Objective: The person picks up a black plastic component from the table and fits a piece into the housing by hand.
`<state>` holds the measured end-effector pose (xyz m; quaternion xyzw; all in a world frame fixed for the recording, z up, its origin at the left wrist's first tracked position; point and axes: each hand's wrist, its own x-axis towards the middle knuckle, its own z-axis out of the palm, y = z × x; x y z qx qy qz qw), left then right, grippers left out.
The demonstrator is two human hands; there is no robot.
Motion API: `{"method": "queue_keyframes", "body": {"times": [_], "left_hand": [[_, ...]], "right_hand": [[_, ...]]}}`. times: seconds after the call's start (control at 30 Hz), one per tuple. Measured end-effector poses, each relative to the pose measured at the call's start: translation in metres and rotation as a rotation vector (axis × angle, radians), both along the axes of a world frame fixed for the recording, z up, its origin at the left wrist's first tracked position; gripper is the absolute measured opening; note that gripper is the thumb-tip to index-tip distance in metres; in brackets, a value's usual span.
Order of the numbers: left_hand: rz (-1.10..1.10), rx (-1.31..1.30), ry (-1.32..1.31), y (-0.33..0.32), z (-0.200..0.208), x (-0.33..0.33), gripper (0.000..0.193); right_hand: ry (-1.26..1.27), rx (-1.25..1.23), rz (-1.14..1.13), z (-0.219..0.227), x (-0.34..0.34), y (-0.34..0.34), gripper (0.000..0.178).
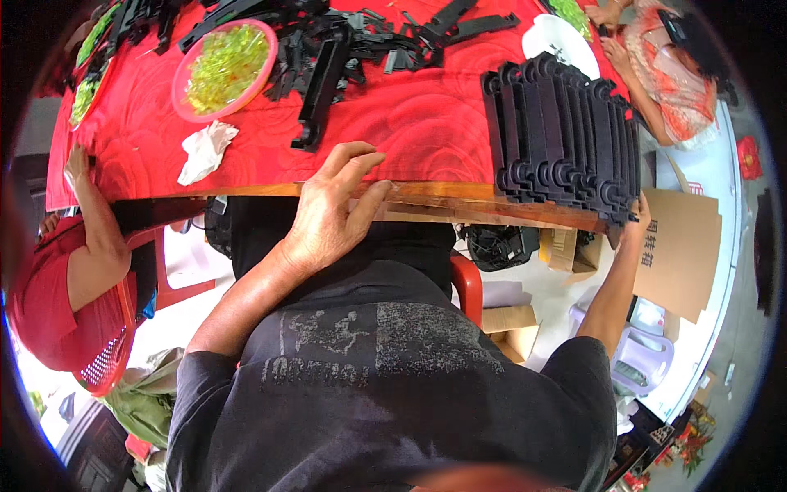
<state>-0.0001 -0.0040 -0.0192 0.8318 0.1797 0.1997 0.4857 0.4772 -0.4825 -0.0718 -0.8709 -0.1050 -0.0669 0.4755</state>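
Note:
My left hand (332,209) is over the table's near edge, its fingers curved and apart with nothing visible between them. Beyond it, a single long black plastic part (322,90) lies on the red tablecloth. A tight row of matching black plastic parts (557,135) stands at the right front corner, their rounded ends hanging slightly over the edge. My right hand (643,213) is at the outer end of this row, closed on the near end of the last part; its fingertips are partly hidden.
Left of centre are a pink bowl (266,57) of yellow-green clear pieces and a crumpled white tissue (206,152). Small black pieces (381,49) are heaped at the back. A white plate (566,41) stands behind the row. Other people sit at left and far right. Cardboard (676,254) leans at right.

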Motion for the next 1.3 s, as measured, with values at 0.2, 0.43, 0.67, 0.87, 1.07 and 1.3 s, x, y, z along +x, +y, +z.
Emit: {"method": "queue_keyframes", "body": {"times": [0.2, 0.43, 0.67, 0.87, 1.07, 1.3], "left_hand": [[0.040, 0.101, -0.101, 0.006, -0.006, -0.006, 0.030], [0.103, 0.194, -0.168, 0.021, 0.002, -0.003, 0.033], [0.371, 0.428, -0.101, 0.056, -0.012, 0.001, 0.043], [0.425, 0.487, 0.072, 0.069, -0.031, 0.012, 0.057], [0.392, 0.366, 0.151, 0.074, -0.044, 0.009, 0.039], [0.350, 0.262, -0.016, 0.055, -0.032, 0.007, 0.026]], "right_hand": [[0.007, 0.022, 0.076, 0.008, -0.022, 0.027, 0.041], [0.031, 0.223, -0.318, 0.029, 0.000, 0.026, 0.045], [-0.505, 0.281, -0.067, 0.149, -0.111, 0.188, 0.034], [-0.633, 0.430, 0.379, 0.157, -0.236, 0.302, 0.026], [-0.001, 0.682, 0.694, 0.094, -0.306, 0.389, 0.022], [0.903, 0.952, 0.607, 0.023, -0.332, 0.432, 0.035]]}}
